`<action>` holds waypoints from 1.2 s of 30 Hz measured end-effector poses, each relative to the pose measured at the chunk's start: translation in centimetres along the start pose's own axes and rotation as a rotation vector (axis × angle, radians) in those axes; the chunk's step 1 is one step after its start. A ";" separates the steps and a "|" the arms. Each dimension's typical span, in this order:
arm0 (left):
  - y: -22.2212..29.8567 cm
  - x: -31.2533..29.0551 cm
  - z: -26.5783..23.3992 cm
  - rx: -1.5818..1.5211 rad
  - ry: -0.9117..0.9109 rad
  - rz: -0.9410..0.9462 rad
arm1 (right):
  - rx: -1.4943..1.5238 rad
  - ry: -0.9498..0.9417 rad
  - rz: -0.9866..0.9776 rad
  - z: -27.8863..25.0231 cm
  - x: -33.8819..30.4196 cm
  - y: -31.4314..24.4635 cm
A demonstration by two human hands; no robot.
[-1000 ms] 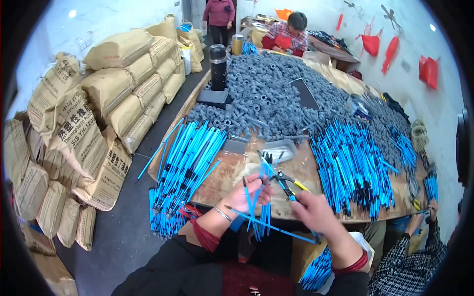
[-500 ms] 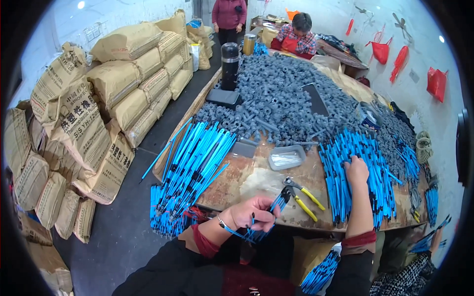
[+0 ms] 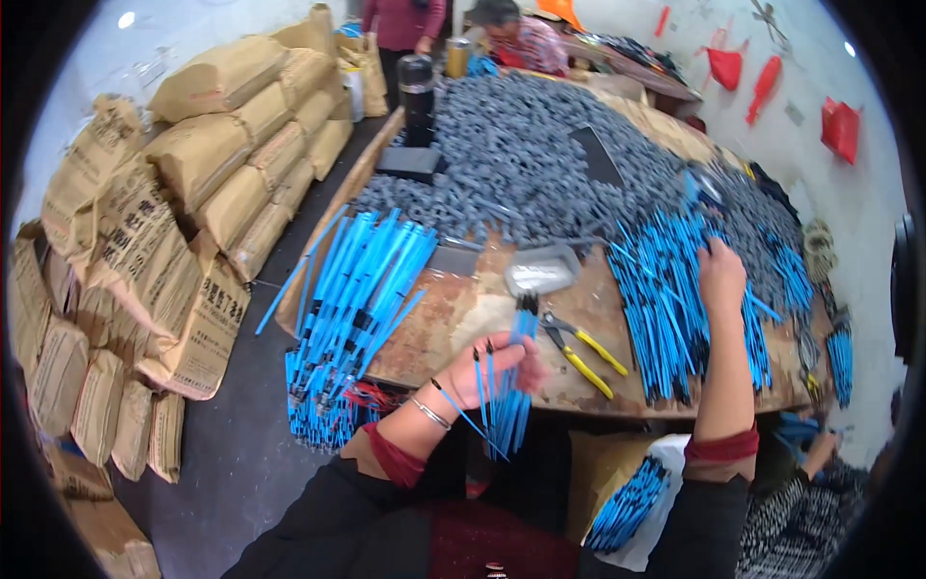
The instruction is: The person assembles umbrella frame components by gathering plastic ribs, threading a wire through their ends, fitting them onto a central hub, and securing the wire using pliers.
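Note:
In my left hand is an upright bundle of thin blue rods with black ends, a few splaying out between the fingers. My right hand has its fingers closed at the upper part of the large pile of blue rods on the table's right; the fingertips pinch rods there, partly blurred. Between my hands lie pliers with yellow handles. A clear shallow plastic tray sits just beyond them. At the left table edge, more blue rods lie in a heap, overhanging bundled ones.
Grey plastic fittings cover the far table, with a black flask and a dark flat slab among them. Stacked brown sacks stand left. A bag of blue rods is below the table edge. Other people are across and at right.
My left hand has raised the bundle and turned it more upright. My right hand has moved farther up the right-hand pile. The whole view has shifted slightly.

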State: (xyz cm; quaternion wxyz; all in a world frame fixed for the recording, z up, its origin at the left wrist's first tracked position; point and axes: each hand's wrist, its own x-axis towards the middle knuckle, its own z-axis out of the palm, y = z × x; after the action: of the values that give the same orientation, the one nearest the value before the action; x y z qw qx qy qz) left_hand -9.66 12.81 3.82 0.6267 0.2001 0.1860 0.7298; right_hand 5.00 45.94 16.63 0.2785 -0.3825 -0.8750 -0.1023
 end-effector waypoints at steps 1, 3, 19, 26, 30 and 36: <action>0.0 -0.3 0.0 -0.013 -0.017 -0.032 | 0.014 0.000 -0.033 -0.3 0.2 -0.2; -0.1 -0.3 -0.5 0.003 0.009 0.010 | -0.001 -0.129 -0.067 1.0 0.2 -0.7; -2.0 0.1 -1.9 -0.082 -0.065 0.053 | 0.734 0.222 -0.169 -14.2 -3.2 -8.3; -0.9 0.2 -0.4 -0.072 -0.062 0.214 | 0.828 -0.518 -0.343 -6.5 -16.8 -12.5; -1.1 0.3 1.1 -0.017 -0.045 0.284 | 0.774 -0.465 -0.302 -5.7 -18.8 -13.2; -0.1 -2.3 2.2 -0.015 -0.185 0.151 | 0.506 -0.190 -0.113 1.2 -12.0 -8.9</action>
State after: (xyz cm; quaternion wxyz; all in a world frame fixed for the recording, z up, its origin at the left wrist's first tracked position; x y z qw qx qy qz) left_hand -8.09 10.56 5.47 0.5858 0.2755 0.1062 0.7547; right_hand 4.62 32.95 9.20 0.2756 -0.2592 -0.9149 0.1407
